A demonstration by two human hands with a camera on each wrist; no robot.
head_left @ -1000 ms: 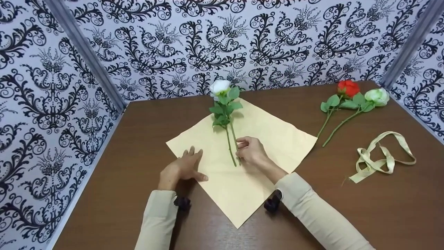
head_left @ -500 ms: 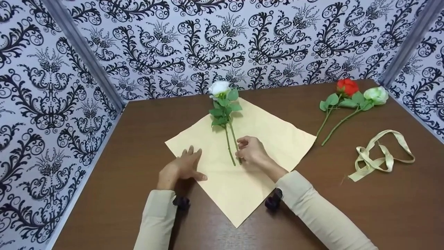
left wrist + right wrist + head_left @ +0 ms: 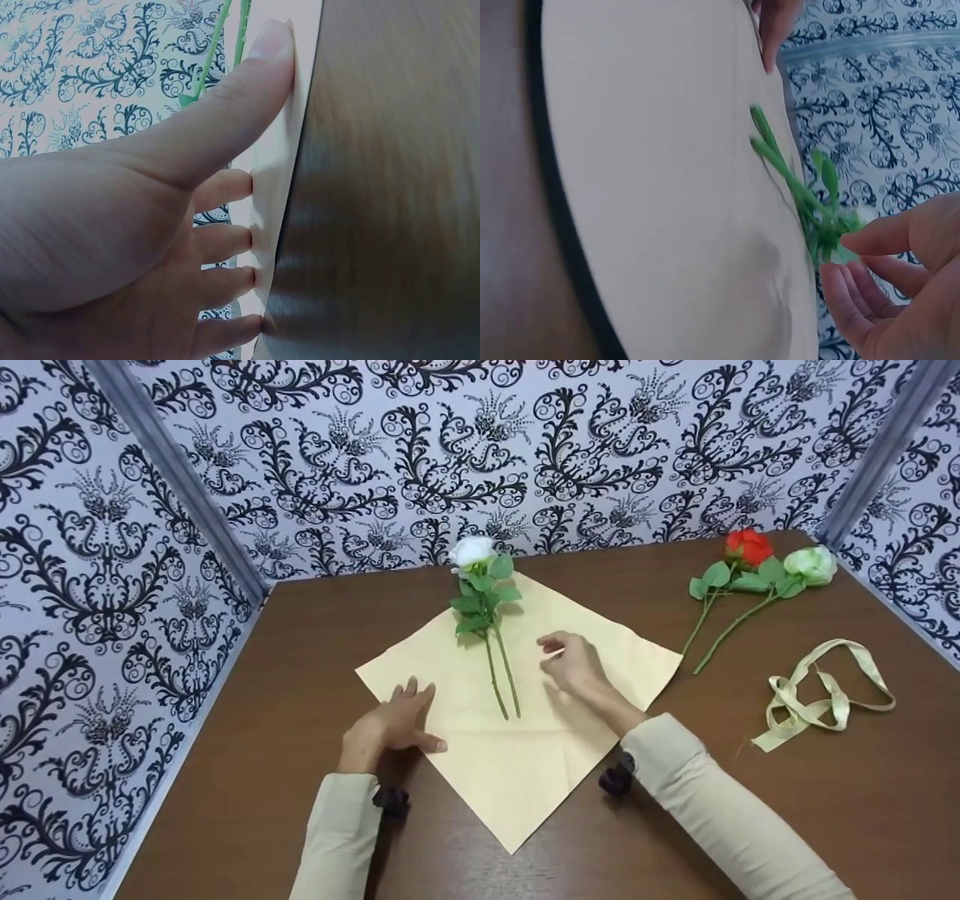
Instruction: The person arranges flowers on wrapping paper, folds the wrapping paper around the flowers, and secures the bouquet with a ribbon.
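A square of cream wrapping paper [image 3: 517, 787] lies cornerwise on the brown table. Two green stems with leaves lie side by side along its middle, and a white artificial rose [image 3: 472, 552] tops them past the paper's far edge; any second bloom is hidden. With fingers spread, my left hand [image 3: 394, 727] rests on the paper's left edge; the left wrist view shows its fingertips [image 3: 240, 184] on the sheet. My right hand [image 3: 577, 666] hovers over the paper to the right of the stems, fingers loosely bent and holding nothing. From the right wrist, the stem ends [image 3: 769, 150] appear beyond its fingertips.
At the back right lie a red rose [image 3: 748, 547] and a pale green-white rose [image 3: 811, 565], their stems reaching toward the paper's right corner. A loosely looped cream ribbon [image 3: 840, 712] lies in front of them. Patterned walls [image 3: 480, 457] bound the table's back and sides.
My right hand has let go of the right-hand stem and moved up and to the right, away from it. The left hand stays on the paper.
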